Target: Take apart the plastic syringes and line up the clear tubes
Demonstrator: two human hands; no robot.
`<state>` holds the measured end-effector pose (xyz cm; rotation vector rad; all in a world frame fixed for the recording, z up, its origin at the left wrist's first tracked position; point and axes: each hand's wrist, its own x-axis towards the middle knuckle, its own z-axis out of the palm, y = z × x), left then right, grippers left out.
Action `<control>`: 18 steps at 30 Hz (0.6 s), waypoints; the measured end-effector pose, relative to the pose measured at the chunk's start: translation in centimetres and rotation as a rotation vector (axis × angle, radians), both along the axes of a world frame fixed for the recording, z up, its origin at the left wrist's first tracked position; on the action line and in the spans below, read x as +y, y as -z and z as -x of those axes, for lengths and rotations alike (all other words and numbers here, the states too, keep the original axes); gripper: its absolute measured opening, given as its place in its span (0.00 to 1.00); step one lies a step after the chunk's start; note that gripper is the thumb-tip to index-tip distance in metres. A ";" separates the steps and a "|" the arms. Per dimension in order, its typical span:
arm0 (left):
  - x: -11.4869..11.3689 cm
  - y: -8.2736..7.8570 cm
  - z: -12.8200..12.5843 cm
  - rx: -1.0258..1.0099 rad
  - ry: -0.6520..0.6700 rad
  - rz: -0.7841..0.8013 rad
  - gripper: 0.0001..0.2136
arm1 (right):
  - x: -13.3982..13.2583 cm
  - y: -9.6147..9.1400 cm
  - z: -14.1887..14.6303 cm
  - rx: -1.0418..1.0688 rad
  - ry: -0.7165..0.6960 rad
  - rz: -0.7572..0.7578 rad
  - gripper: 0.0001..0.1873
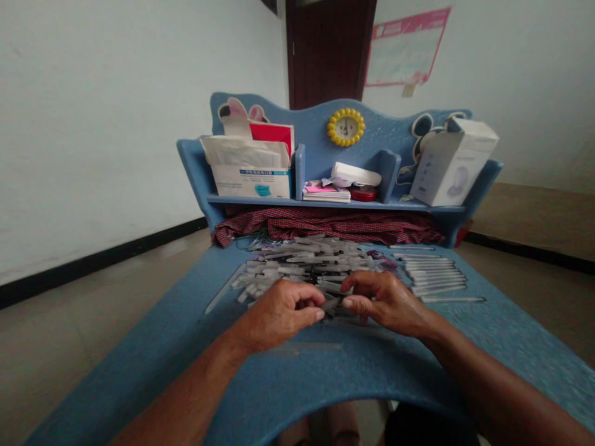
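My left hand is curled over the near edge of a heap of pen parts, thumb and forefinger close together. Facing it, my right hand has its thumb and forefinger bent around a small dark piece, too blurred to name. The fingertips of both hands nearly meet. Clear and whitish tubes make up most of the heap, with black pieces mixed in. To the right of my right hand lies a row of pens, side by side. A few clear tubes rest on the table in front of my left hand.
The blue table has a curved front edge. A raised shelf at the back carries a mask box, a white carton, papers and a yellow-rimmed clock. Checked cloth is bunched beneath it.
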<state>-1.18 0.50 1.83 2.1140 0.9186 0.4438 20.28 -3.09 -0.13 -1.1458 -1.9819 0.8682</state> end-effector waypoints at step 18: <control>-0.1 0.1 -0.1 -0.004 0.029 -0.021 0.06 | 0.0 0.0 0.2 0.040 -0.019 0.091 0.20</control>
